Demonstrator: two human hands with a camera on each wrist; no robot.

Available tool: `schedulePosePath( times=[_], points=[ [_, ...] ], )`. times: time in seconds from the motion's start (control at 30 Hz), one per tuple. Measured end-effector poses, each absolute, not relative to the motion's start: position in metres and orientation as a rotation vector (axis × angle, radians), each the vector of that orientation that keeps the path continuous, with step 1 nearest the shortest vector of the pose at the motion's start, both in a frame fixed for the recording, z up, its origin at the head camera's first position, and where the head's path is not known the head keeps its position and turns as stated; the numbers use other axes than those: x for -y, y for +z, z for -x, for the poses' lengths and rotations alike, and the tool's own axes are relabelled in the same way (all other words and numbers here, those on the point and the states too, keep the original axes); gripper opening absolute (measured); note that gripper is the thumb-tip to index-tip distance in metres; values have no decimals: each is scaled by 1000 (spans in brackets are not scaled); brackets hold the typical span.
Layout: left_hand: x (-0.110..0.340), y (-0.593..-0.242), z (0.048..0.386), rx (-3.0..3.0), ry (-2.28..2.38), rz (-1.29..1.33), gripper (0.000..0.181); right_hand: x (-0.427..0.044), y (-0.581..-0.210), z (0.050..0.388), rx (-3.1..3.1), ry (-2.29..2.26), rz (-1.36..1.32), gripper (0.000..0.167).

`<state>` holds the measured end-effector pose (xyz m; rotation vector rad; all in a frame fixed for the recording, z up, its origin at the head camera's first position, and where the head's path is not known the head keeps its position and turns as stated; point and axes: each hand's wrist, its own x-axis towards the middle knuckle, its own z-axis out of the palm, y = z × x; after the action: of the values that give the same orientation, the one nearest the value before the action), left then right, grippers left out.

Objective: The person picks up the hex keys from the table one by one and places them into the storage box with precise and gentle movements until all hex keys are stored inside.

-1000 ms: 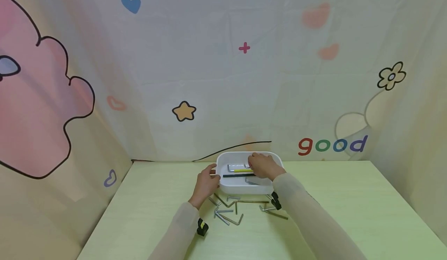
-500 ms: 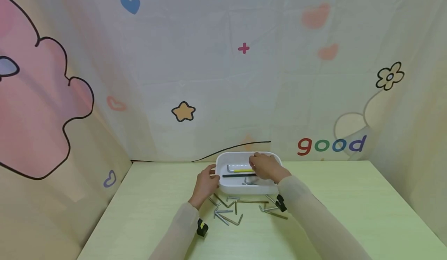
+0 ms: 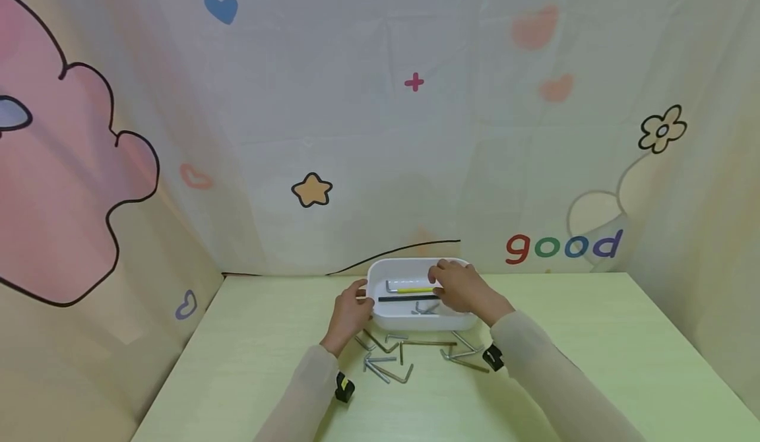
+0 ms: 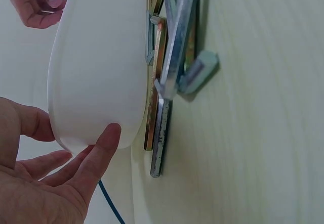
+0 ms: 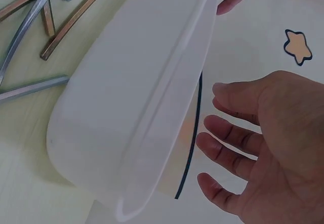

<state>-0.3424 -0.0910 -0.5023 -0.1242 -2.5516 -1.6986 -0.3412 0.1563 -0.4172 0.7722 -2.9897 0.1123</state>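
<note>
A white plastic box [image 3: 392,323] stands at the back of the table. Around its left end my left hand [image 3: 349,315] is bent, its fingers and thumb touching the rim and outer wall [image 4: 96,92]. Above the box's right part is my right hand [image 3: 466,289], fingers apart and gently bent, holding nothing; the right wrist view shows the hand [image 5: 273,138] beside the rim. Inside the box lie a hex key with a yellow sleeve [image 3: 412,290], a black bar [image 3: 404,299] and small silver hex keys [image 3: 425,309]. My right hand hides part of the interior.
Several loose silver and bronze hex keys [image 3: 429,343] lie on the pale table [image 3: 267,336] before the box, some crossing each other. A printed curtain [image 3: 356,119] hangs directly behind. Black straps with devices [image 3: 344,388] sit on both wrists.
My right hand has moved right and slightly toward me, and its fingers have spread. Another small silver piece now shows among the keys at the box's front. My left hand has stayed in place.
</note>
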Motion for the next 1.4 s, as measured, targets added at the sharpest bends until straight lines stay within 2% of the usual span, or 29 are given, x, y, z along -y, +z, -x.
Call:
schedulePosePath(
  times=[0.93, 1.4],
  points=[
    [90, -504, 342, 2546, -1665, 127, 50, -160, -414, 275, 2733, 165, -850, 25],
    [89, -505, 342, 2546, -1682, 106, 49, -173, -433, 253, 2755, 178, -828, 25]
  ],
)
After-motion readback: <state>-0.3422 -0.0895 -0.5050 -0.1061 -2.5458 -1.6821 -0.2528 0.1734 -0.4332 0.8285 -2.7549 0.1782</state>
